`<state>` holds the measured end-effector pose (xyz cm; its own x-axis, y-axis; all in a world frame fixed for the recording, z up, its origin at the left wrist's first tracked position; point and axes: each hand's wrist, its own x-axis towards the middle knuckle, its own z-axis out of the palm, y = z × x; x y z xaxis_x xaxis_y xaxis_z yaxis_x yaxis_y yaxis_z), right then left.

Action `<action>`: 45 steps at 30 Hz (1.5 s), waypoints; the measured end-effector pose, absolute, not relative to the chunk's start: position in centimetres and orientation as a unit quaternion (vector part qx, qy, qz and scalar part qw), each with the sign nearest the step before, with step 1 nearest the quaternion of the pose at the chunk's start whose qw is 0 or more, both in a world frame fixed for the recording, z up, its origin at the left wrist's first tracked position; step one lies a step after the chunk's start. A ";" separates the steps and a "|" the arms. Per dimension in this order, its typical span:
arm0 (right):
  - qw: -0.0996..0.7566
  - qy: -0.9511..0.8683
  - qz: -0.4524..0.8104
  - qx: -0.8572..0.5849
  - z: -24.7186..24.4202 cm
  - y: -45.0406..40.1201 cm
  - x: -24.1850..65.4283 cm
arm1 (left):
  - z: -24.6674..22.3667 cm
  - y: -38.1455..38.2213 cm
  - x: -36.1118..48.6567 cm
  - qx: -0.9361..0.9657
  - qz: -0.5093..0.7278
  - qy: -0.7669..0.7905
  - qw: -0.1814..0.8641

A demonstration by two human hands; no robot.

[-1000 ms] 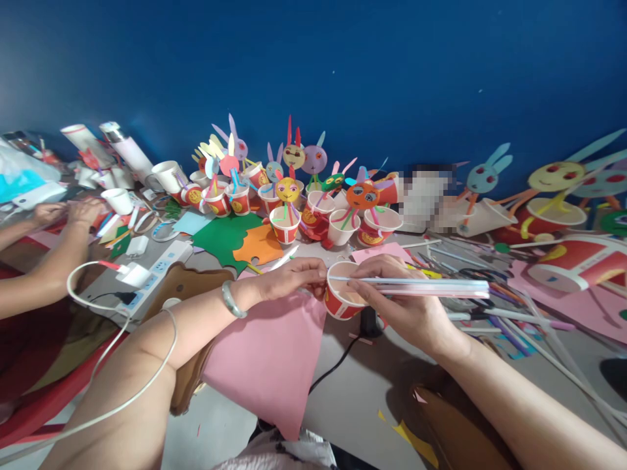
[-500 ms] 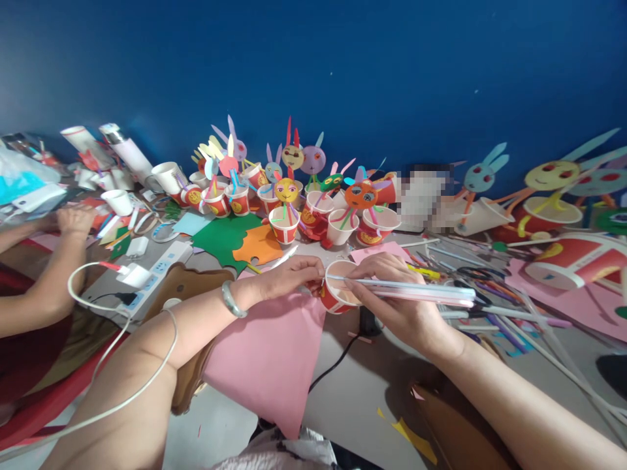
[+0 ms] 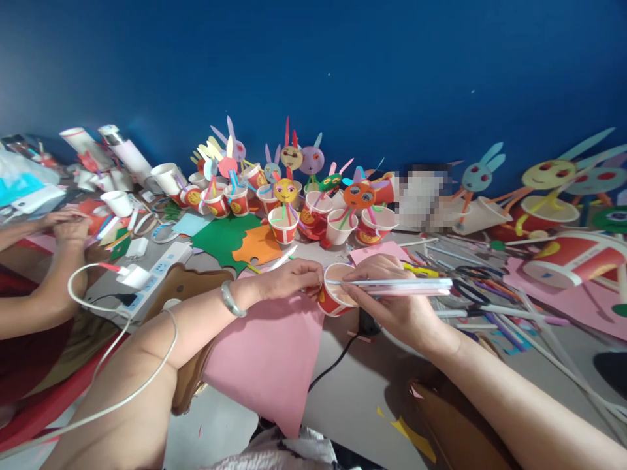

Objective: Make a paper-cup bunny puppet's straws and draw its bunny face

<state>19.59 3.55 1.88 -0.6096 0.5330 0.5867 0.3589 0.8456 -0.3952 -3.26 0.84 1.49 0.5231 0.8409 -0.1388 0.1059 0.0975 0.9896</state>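
Observation:
A red-and-white paper cup (image 3: 337,301) is tilted between my hands above the pink paper (image 3: 272,356), its mouth turned up toward me. My left hand (image 3: 304,277) pinches the cup's left rim with closed fingers; the fingertips are partly hidden. My right hand (image 3: 392,294) is closed around a slim, pale blue and white stick-like tool (image 3: 426,286), whose exact kind I cannot make out. The tool's thin left end reaches into the cup toward the left wall, close to my left fingertips. My right fingers overlap the cup's right edge.
Several paper cups with rabbit-faced paper figures (image 3: 285,190) line the back by the blue wall. Green paper (image 3: 220,238) and orange paper (image 3: 262,245) lie before them. A power strip (image 3: 157,277), cables and another person's arms (image 3: 68,254) are left; pens and sticks (image 3: 494,320) clutter the right.
The tool in my right hand has swung to a more level angle, and its rear end looks less blurred. Both hands stay at the cup. The other person's hands have moved slightly.

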 end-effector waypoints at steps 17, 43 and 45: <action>0.329 -0.894 0.165 -0.255 2.4 3.1 19.4 | 2.2 0.7 -3.2 0.626 0.281 0.384 0.618; 0.340 -0.849 0.288 -0.283 2.1 3.1 19.1 | 0.5 0.5 -3.1 0.735 0.319 0.359 0.478; 0.342 -0.836 0.315 -0.291 2.1 3.0 19.0 | 0.9 0.4 -3.2 0.738 0.296 0.344 0.500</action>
<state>18.96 2.97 2.12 -0.5976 0.7014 0.3886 0.2709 0.6327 -0.7255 -3.15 0.38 0.91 0.5885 0.8031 0.0929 0.2116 -0.2639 0.9410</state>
